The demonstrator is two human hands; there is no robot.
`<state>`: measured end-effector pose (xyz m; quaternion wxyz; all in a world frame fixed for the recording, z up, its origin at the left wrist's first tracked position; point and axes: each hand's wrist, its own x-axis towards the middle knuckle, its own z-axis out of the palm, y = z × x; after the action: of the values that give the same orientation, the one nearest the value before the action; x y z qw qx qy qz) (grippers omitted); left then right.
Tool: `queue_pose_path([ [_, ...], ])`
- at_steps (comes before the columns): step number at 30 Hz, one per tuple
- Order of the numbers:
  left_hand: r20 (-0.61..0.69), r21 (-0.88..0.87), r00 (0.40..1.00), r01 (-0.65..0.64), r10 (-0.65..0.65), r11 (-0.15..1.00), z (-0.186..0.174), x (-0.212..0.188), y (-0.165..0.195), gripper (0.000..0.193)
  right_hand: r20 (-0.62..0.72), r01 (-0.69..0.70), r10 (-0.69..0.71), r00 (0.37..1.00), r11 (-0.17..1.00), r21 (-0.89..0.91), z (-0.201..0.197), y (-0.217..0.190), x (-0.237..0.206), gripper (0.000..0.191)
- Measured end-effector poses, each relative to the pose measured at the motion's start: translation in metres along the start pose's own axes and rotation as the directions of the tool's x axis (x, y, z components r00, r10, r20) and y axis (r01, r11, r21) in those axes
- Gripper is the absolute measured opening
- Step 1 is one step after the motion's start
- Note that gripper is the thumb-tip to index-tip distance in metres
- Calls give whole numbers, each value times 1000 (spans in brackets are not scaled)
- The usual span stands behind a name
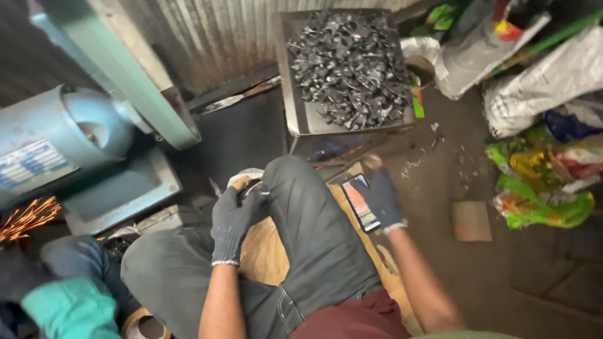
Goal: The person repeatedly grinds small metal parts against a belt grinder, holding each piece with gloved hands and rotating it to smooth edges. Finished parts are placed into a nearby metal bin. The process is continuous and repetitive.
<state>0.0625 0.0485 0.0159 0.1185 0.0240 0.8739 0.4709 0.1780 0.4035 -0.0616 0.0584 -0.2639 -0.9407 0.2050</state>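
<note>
Two gloved hands, right hand (381, 196) gripping phone (360, 202)

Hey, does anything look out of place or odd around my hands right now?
Yes: your gloved right hand holds a lit phone in the middle of a metal workshop, while sparks fly at the far left, near another person's leg.

Two gloved hands (233, 216), one phone (360, 202)
</note>
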Motion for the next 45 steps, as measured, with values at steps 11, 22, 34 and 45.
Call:
queue_pose_path([
  [11, -73, -117, 997, -1, -7, 993, -3, -12, -19, 49, 69, 393, -586, 807, 621, 678, 44, -233, -31, 28],
  [22, -93, -148, 995, -59, 46, 987, -14, -8, 10, 52, 444, -147, -256, 859, 707, 691, 55, -227, -21, 26],
  [34, -220, 233, 975, 28, 24, 972, -49, 65, -58, 40, 292, 111, -497, 817, 633, 766, 95, -304, 26, 26],
  [45, -433, -94, 873, 203, -224, 975, -33, 96, -95, 35, 198, 222, -585, 786, 566, 794, 200, -314, 60, 28],
])
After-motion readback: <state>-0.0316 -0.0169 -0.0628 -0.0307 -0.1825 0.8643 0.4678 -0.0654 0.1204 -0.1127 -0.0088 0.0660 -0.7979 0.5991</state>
